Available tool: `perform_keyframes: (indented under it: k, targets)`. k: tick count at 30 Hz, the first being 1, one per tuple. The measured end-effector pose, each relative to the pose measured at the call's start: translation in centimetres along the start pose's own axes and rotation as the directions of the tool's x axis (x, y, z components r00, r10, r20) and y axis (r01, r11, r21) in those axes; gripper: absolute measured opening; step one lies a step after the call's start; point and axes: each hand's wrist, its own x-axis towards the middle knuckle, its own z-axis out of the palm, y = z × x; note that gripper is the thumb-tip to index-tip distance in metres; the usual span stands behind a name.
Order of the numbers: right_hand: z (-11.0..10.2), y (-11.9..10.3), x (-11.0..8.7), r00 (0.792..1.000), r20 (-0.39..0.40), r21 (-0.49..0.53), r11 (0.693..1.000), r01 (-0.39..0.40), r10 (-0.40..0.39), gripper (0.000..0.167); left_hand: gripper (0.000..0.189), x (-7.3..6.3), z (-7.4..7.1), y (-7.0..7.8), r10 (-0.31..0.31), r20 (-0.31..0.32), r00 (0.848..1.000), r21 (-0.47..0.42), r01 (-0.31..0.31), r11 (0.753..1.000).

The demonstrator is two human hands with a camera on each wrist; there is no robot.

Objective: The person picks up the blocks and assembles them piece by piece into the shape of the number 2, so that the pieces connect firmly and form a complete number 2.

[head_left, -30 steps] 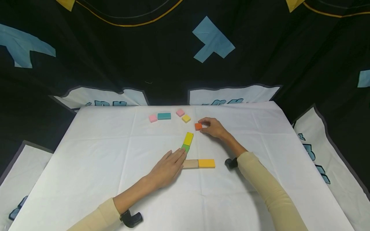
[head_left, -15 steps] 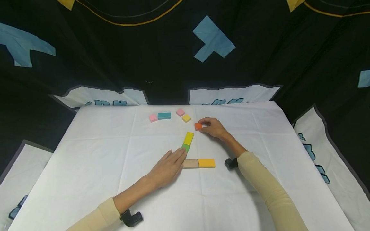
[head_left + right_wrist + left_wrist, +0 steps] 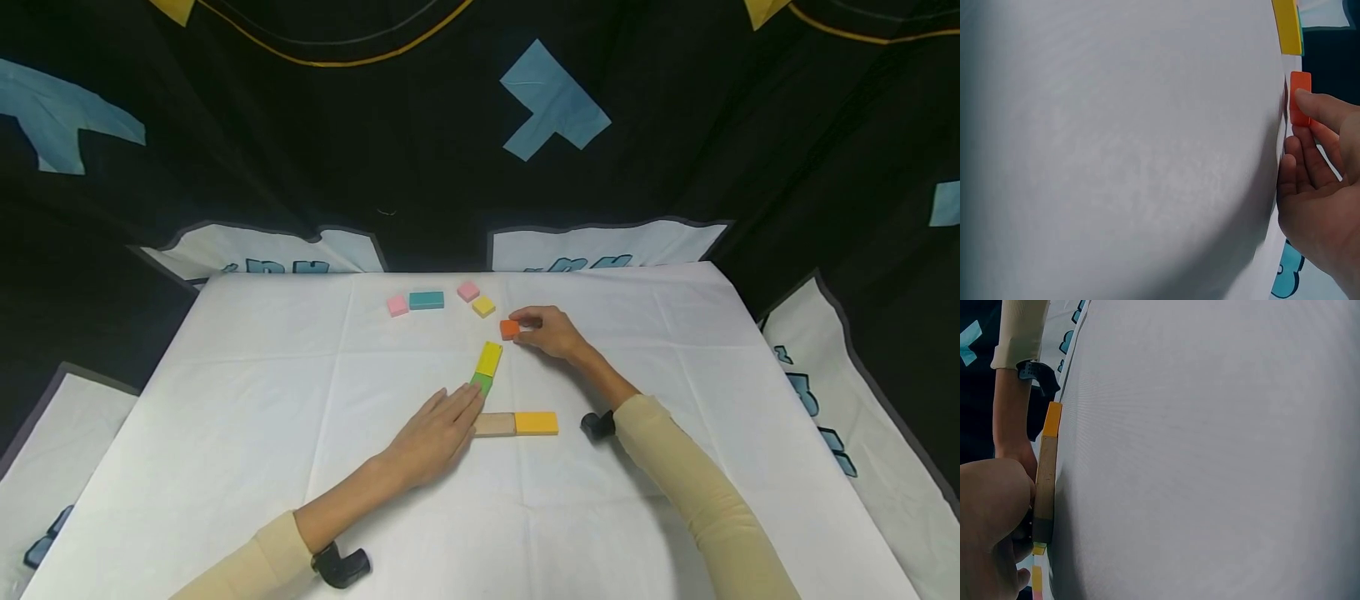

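Note:
My right hand (image 3: 553, 332) pinches a small orange-red block (image 3: 509, 330) between thumb and fingers, right of the table's middle. In the right wrist view the thumb lies on the near face of this orange block (image 3: 1300, 94). My left hand (image 3: 438, 437) lies flat with straight fingers, its fingertips over the near end of a green block (image 3: 482, 382). A yellow block (image 3: 490, 359) continues in line from the green one. Beside the left hand, a plain wooden block (image 3: 496, 425) and an orange-yellow block (image 3: 536, 423) sit end to end; the hand hides the wooden block's left end.
Toward the far edge lie a pink block (image 3: 397, 306), a teal block (image 3: 427, 301), a second pink block (image 3: 468, 292) and a small yellow block (image 3: 483, 307). A white cloth (image 3: 225, 400) covers the table. Behind hangs a black curtain (image 3: 420, 167).
My right hand has shifted slightly left with the orange block, bringing it nearer the line of the yellow and green blocks. The left hand stays in place.

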Motion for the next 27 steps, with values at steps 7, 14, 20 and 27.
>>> perform_keyframes:
  k: [7,14,20,27]
  targets:
    - [0.3,-0.1,0.3,1.000,0.003,-0.011,1.000,0.011,-0.011,0.039,0.052,0.1,0.1,-0.1,0.007,-0.011,1.000,0.011,-0.007,1.000]
    - [0.5,-0.4,0.3,1.000,0.016,-0.008,1.000,0.025,-0.025,0.039,0.052,0.1,0.2,-0.1,0.011,-0.012,1.000,0.010,-0.011,1.000]
    - [0.8,-0.7,0.4,0.998,0.026,-0.005,0.999,0.054,-0.053,0.039,0.052,0.2,0.3,-0.2,0.010,-0.009,1.000,0.012,-0.010,1.000]
    - [1.2,-1.1,0.5,0.999,0.031,-0.010,0.999,0.041,-0.041,0.039,0.053,0.2,0.3,-0.2,-0.004,0.014,1.000,0.014,0.004,1.000]
